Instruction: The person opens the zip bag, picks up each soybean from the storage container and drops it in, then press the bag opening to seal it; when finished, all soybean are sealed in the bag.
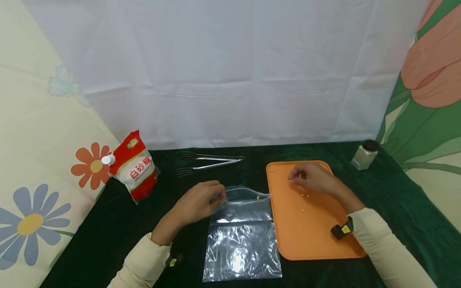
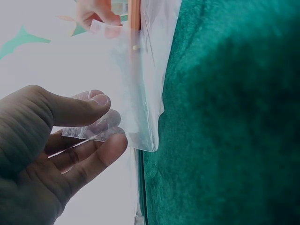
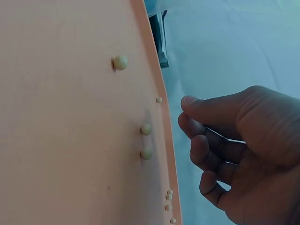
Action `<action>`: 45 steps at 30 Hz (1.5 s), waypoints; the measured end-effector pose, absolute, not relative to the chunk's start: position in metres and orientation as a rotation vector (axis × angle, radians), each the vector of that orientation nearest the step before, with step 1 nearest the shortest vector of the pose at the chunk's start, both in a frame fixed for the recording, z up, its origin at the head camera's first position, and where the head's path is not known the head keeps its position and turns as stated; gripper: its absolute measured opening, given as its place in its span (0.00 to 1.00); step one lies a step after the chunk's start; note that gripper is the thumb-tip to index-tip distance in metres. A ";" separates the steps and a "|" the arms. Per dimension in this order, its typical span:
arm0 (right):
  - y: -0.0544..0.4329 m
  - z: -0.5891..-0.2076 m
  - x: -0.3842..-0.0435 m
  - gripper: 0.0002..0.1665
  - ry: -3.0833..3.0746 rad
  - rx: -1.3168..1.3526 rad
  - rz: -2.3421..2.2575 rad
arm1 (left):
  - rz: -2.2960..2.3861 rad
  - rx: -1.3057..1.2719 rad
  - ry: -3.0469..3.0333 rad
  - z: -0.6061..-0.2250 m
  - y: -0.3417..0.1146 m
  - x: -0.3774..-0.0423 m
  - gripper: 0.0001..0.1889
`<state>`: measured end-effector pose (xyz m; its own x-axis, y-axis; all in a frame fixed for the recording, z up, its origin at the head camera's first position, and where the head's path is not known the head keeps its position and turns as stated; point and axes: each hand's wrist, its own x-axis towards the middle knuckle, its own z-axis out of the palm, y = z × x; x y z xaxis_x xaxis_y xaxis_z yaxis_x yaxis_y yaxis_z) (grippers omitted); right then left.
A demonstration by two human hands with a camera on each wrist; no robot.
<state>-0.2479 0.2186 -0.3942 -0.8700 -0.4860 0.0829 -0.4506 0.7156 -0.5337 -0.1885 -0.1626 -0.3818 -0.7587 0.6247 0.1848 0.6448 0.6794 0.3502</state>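
A clear zip bag (image 1: 241, 248) lies flat on the dark green cloth, its mouth parted. At the left end of that mouth, my left hand (image 1: 201, 200) pinches the plastic edge between thumb and fingers. One small pale ball (image 1: 257, 197) shows at the bag's mouth. To the right lies an orange tray (image 1: 309, 236), close against the bag. Several small round pale-yellow balls (image 3: 120, 62), like soybeans, sit scattered on it. Over the tray's upper part hovers my right hand (image 1: 317, 180), fingers loosely bent. In the right wrist view nothing shows between its thumb and fingertips.
Metal tongs (image 1: 212, 162) lie behind the bag. A red-and-white sugar bag (image 1: 138, 170) with a white cap stands at the back left. Behind the tray on the right is a jar with a black lid (image 1: 365, 155). A white cloth (image 1: 230, 80) hangs along the back.
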 end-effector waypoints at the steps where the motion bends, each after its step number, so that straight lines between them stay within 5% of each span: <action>1: 0.218 -0.393 -0.247 0.05 2.851 -0.782 -0.872 | -0.620 -1.073 -2.833 -0.382 -0.163 -0.188 0.09; 16: 0.200 -0.377 -0.234 0.12 2.740 -0.911 -1.163 | -0.627 -1.038 -2.855 -0.380 -0.163 -0.189 0.09; 45: 0.164 -0.389 -0.220 0.09 2.416 -1.064 -1.315 | -0.659 -1.060 -2.847 -0.382 -0.162 -0.189 0.09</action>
